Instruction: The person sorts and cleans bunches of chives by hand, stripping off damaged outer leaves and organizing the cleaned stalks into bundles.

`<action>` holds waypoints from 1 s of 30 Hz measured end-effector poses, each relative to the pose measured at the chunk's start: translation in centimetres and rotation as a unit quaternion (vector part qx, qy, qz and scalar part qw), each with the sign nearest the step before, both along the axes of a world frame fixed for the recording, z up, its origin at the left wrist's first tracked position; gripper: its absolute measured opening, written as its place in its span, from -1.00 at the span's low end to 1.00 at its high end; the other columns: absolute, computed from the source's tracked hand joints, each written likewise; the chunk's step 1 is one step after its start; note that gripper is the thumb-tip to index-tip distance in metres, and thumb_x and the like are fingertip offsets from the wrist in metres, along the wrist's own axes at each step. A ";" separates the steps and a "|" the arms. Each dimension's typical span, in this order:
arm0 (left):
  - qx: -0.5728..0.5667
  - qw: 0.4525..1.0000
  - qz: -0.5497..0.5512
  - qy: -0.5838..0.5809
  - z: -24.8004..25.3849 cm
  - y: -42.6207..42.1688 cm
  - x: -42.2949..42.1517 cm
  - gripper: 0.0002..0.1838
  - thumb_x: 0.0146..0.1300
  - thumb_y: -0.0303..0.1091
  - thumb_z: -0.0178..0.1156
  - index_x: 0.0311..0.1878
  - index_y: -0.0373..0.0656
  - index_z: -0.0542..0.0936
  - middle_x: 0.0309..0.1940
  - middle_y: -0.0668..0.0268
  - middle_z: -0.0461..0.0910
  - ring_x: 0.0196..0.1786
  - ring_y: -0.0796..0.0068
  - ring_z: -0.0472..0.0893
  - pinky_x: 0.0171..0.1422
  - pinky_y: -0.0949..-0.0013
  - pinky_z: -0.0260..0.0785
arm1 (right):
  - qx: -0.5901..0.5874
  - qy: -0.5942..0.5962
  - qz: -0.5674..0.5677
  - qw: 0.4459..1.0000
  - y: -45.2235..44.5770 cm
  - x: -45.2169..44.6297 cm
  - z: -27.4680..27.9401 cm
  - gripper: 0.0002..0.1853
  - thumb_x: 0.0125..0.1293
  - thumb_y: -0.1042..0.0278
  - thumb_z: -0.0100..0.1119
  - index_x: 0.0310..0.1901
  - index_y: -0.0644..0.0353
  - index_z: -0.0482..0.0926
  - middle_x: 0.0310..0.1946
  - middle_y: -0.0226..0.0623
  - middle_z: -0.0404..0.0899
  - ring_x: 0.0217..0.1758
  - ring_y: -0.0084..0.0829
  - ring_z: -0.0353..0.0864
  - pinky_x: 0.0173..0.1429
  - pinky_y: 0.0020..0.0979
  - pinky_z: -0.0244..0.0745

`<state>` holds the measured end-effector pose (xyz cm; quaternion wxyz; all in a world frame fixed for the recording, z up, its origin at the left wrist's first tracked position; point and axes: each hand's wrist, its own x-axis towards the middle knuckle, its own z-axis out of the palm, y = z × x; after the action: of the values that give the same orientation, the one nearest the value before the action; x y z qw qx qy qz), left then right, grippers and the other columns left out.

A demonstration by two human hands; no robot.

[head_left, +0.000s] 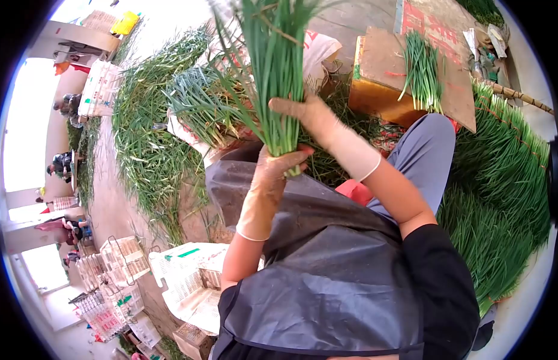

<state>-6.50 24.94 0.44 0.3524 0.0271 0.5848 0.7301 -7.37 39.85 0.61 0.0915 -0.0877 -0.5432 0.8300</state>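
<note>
A bunch of long green chives [273, 66] stands upright in front of me, leaves fanning toward the top edge. My left hand [276, 165], in a thin pale glove, is wrapped round the stalks low down, and the pale cut ends poke out beneath it. Higher up, my right hand [306, 117], gloved alike, closes round the bunch from the right, one finger or thumb lying across the front of the stalks; its other fingers are hidden behind them. Left of the bunch lies a heap of untrimmed chives [204, 102] on a sack.
A smaller chive bunch [423, 69] lies on a board-topped box [375, 78]. Rows of bundled chives [501, 180] stand at my right. Loose leaves [153, 126] cover the floor at left. A white plastic basket [186, 282] is near my left elbow. Other people [63, 165] sit far left.
</note>
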 end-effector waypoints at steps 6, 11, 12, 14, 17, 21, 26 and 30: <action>-0.068 0.993 0.034 -0.092 1.8 -6.0 0.4 -0.65 -0.03 -0.55 0.31 -0.12 -0.24 0.51 -0.41 0.31 0.54 -0.51 0.57 0.50 -0.47 0.58 0.31 | 0.555 -0.119 -0.298 0.767 11.0 -2.3 -8.2 -0.32 0.27 -0.23 0.05 -0.01 0.39 0.48 -0.29 -0.09 0.61 -0.17 -0.21 0.63 -0.05 -0.17 0.50; -0.122 0.989 0.049 -0.073 2.1 -5.1 1.4 -0.60 -0.03 -0.52 0.33 -0.07 -0.22 0.48 -0.39 0.35 0.49 -0.51 0.60 0.48 -0.48 0.58 0.31 | 0.579 0.264 -0.099 0.765 0.5 1.6 0.2 -0.59 0.22 0.07 0.24 -0.01 0.14 0.49 -0.24 -0.15 0.57 -0.21 -0.20 0.61 -0.08 -0.32 0.52; -0.100 0.992 0.037 -0.068 1.9 -5.0 1.2 -0.56 -0.05 -0.52 0.34 -0.05 -0.23 0.47 -0.37 0.34 0.51 -0.48 0.61 0.48 -0.45 0.57 0.31 | 0.574 0.245 -0.090 0.776 -1.6 1.9 -0.8 -0.59 0.20 0.07 0.26 -0.03 0.14 0.49 -0.25 -0.18 0.56 -0.23 -0.20 0.61 -0.14 -0.33 0.53; -0.114 0.991 0.034 -0.062 2.1 -5.1 1.0 -0.56 -0.05 -0.53 0.34 -0.04 -0.24 0.47 -0.36 0.34 0.52 -0.45 0.61 0.49 -0.43 0.57 0.31 | 0.565 0.216 -0.019 0.796 -2.6 2.0 -2.0 -0.65 0.17 0.16 0.28 -0.09 0.14 0.48 -0.33 -0.25 0.52 -0.26 -0.20 0.60 -0.21 -0.30 0.53; -0.120 0.990 0.036 -0.066 2.8 -6.6 0.8 -0.54 -0.05 -0.55 0.33 -0.01 -0.23 0.48 -0.33 0.33 0.55 -0.36 0.61 0.51 -0.38 0.57 0.31 | 0.581 0.205 -0.114 0.779 1.1 0.9 -3.2 -0.79 0.20 0.39 0.21 -0.12 0.13 0.52 -0.33 -0.23 0.54 -0.34 -0.27 0.58 -0.24 -0.28 0.52; -0.171 0.984 0.043 -0.035 3.8 -7.5 0.5 -0.46 -0.07 -0.57 0.32 0.07 -0.21 0.45 -0.28 0.35 0.54 -0.35 0.62 0.50 -0.37 0.57 0.30 | 0.589 0.042 -0.163 0.790 4.2 1.4 -3.0 -0.73 0.17 0.29 0.28 -0.13 0.16 0.52 -0.33 -0.17 0.52 -0.33 -0.24 0.57 -0.21 -0.28 0.51; -0.130 0.989 0.030 0.067 1.9 -7.0 0.5 -0.24 -0.12 -0.68 0.33 0.24 -0.11 0.33 -0.06 0.38 0.53 -0.09 0.52 0.53 -0.08 0.49 0.42 | 0.494 0.093 0.010 0.864 -3.5 4.1 -1.3 -0.66 0.06 0.10 0.35 -0.29 0.17 0.52 -0.35 -0.16 0.54 -0.26 -0.13 0.57 -0.17 -0.24 0.50; -0.186 0.976 0.044 0.100 2.5 -8.6 -0.3 -0.22 -0.13 -0.68 0.32 0.24 -0.13 0.29 -0.11 0.39 0.54 -0.16 0.56 0.54 -0.14 0.52 0.44 | 0.623 -0.033 0.046 0.780 0.2 2.7 -3.5 -0.89 0.10 0.33 0.23 -0.39 0.13 0.53 -0.43 -0.17 0.58 -0.37 -0.15 0.61 -0.29 -0.25 0.50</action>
<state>-6.84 16.38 2.97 0.2584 0.0080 0.7433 0.6169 -4.67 40.10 -2.93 0.0697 -0.0137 -0.9479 0.3106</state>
